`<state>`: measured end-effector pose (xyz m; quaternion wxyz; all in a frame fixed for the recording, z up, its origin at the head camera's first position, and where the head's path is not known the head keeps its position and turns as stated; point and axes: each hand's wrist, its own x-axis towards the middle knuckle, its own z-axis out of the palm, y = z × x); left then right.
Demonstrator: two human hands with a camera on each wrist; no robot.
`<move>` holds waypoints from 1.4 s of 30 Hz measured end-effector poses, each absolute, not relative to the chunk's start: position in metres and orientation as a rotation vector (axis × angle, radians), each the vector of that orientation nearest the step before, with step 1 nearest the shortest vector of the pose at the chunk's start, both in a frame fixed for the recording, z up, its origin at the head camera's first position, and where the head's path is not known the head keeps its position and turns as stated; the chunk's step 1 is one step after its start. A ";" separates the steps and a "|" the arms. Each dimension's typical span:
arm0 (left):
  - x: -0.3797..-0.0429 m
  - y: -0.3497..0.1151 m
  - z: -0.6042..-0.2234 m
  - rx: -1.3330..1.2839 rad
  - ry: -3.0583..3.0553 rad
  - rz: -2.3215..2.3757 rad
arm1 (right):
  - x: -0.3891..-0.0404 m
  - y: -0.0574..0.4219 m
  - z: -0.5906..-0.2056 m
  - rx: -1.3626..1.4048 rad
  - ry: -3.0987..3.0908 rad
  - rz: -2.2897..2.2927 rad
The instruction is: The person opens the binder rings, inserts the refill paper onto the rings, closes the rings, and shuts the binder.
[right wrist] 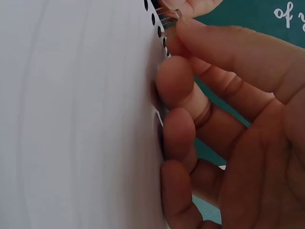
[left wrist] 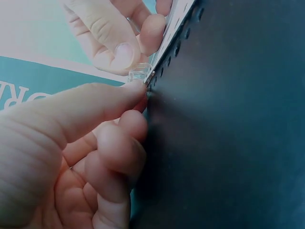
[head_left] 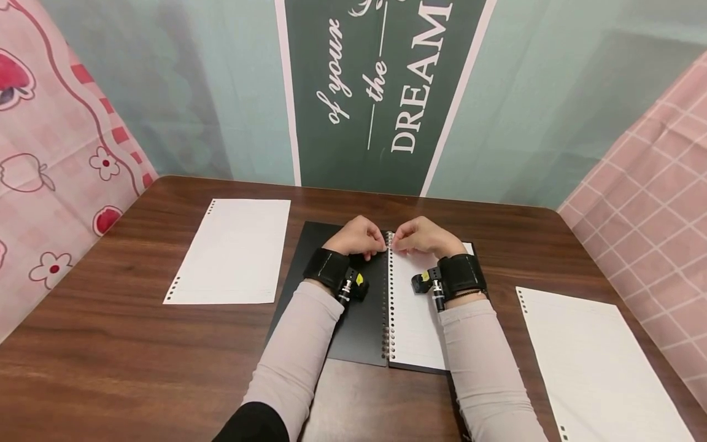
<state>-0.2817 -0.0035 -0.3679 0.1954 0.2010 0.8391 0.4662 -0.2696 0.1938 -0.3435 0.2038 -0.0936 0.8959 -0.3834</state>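
Note:
A loose-leaf binder lies open on the table, its black cover (head_left: pixel 359 334) at left and a stack of lined, punched sheets (head_left: pixel 411 313) at right. Clear plastic binder rings (head_left: pixel 391 301) run down the middle. At their top end, my left hand (head_left: pixel 360 237) pinches the clear ring edge (left wrist: pixel 139 71) between thumb and forefinger. Facing it closely, my right hand (head_left: pixel 426 237) pinches the same rings from the paper side. In the right wrist view its other fingertips (right wrist: pixel 177 129) lie along the sheets' punched edge. The fingers partly hide the topmost rings.
One loose punched sheet (head_left: pixel 234 252) lies left of the binder, and another lined sheet (head_left: pixel 596 362) lies at the right. The wooden table (head_left: pixel 127 356) meets a green cloth backdrop (head_left: pixel 237 92) behind, with pink patterned cloths at both sides.

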 end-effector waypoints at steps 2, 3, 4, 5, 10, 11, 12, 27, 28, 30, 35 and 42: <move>-0.282 -0.004 -0.368 0.558 2.352 1.306 | -0.271 0.195 -0.343 -0.280 2.491 -1.069; -0.282 -0.004 -0.368 0.554 2.351 1.307 | -0.271 0.195 -0.343 -0.290 2.487 -1.070; -0.282 -0.003 -0.368 0.550 2.350 1.307 | -0.271 0.196 -0.343 -0.295 2.481 -1.073; -0.282 -0.003 -0.368 0.546 2.350 1.306 | -0.271 0.196 -0.343 -0.299 2.477 -1.075; -0.281 -0.003 -0.367 0.536 2.349 1.310 | -0.269 0.198 -0.343 -0.301 2.470 -1.093; -0.281 -0.003 -0.367 0.539 2.349 1.311 | -0.269 0.198 -0.343 -0.301 2.472 -1.093; -0.281 -0.004 -0.368 0.542 2.348 1.312 | -0.270 0.199 -0.344 -0.300 2.474 -1.093; -0.280 -0.004 -0.367 0.567 2.375 1.291 | -0.272 0.195 -0.348 -0.401 2.537 -1.057; -0.280 -0.004 -0.367 0.570 2.378 1.286 | -0.272 0.196 -0.348 -0.412 2.545 -1.052; -0.280 -0.003 -0.366 0.576 2.383 1.277 | -0.273 0.196 -0.347 -0.422 2.556 -1.041; -0.281 -0.002 -0.365 0.590 2.392 1.267 | -0.273 0.198 -0.346 -0.426 2.568 -1.021; -0.280 -0.003 -0.367 0.582 2.381 1.260 | -0.272 0.199 -0.348 -0.389 2.549 -1.022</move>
